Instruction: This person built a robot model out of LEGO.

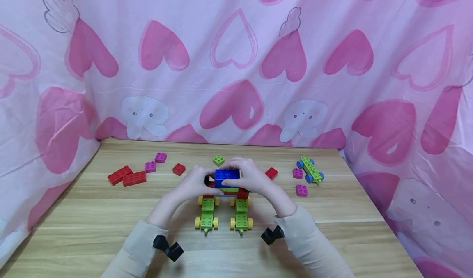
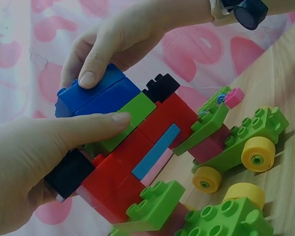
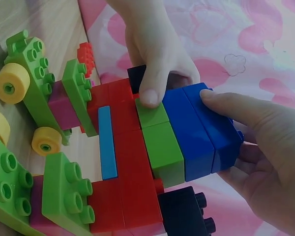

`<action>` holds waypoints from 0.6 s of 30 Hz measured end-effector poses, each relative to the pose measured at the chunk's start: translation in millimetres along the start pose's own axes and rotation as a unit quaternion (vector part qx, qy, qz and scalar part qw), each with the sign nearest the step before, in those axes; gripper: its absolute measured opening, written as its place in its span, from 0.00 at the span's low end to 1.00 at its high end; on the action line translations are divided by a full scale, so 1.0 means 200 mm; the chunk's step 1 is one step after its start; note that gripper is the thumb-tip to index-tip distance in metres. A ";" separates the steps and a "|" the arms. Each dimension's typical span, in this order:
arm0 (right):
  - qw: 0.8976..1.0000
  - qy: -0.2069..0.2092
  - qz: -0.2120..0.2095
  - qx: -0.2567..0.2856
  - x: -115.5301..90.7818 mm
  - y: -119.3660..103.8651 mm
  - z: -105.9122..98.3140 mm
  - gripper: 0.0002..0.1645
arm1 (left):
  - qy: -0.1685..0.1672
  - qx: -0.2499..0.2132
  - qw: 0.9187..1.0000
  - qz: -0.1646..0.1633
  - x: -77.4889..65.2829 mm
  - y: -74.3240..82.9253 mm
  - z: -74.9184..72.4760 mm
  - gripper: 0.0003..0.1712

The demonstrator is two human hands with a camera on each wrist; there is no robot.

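A figure of toy building blocks stands on two green wheeled bases, the left base (image 1: 207,219) and the right base (image 1: 242,219), both with yellow wheels. Its body has red bricks (image 3: 132,162), a light-blue strip (image 3: 107,142), green bricks (image 3: 163,155) and a black brick (image 3: 184,216) at each side. Two blue bricks (image 1: 227,175), one above the other, top it. My left hand (image 1: 195,182) grips the body, thumb on the green layer, its other fingers largely hidden behind. With thumb in front and fingers behind, my right hand (image 1: 250,176) pinches the upper blue brick.
Red bricks (image 1: 134,178) and magenta bricks (image 1: 150,166) lie at the left of the wooden table (image 1: 92,228). Behind the hands is a green brick (image 1: 219,159). A green car with blue wheels (image 1: 311,169) stands at the right, near magenta bricks (image 1: 301,190) and a red brick (image 1: 271,173).
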State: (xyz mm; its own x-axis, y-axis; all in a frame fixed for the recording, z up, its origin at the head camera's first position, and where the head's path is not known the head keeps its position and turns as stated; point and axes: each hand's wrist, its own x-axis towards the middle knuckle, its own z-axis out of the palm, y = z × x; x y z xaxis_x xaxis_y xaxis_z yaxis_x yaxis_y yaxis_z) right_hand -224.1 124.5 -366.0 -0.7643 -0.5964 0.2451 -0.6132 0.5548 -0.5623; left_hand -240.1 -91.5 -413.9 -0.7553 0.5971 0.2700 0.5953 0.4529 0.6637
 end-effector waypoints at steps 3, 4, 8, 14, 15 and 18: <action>1.000 -0.001 -0.001 -0.008 0.00 0.00 -0.01 0.22 | 0.007 0.010 1.000 0.009 -0.02 0.01 -0.02 0.26; 1.000 0.000 -0.001 -0.009 0.00 0.00 -0.01 0.22 | 0.009 0.015 1.000 0.013 -0.02 0.01 -0.02 0.27; 1.000 0.005 -0.003 -0.014 -0.01 0.00 -0.01 0.25 | 0.019 0.030 0.999 0.016 -0.06 0.01 -0.06 0.34; 1.000 0.009 -0.003 -0.016 -0.03 0.03 -0.02 0.28 | 0.053 0.031 0.998 0.019 -0.12 0.01 -0.14 0.36; 1.000 0.010 -0.002 -0.014 -0.04 0.04 -0.02 0.28 | 0.062 0.032 0.997 0.023 -0.14 0.00 -0.15 0.35; 1.000 0.010 0.000 -0.006 -0.04 0.06 -0.02 0.27 | 0.091 0.037 0.995 0.033 -0.17 -0.01 -0.19 0.33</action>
State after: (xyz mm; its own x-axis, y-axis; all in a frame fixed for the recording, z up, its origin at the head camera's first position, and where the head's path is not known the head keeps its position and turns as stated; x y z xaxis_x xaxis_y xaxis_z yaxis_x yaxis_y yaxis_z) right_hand -225.2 138.0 -371.1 -0.7678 -0.5852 0.2608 -0.6159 0.5621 -0.5520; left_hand -226.0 -138.2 -398.6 -0.7470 0.4999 0.4382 0.6589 0.4688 0.5883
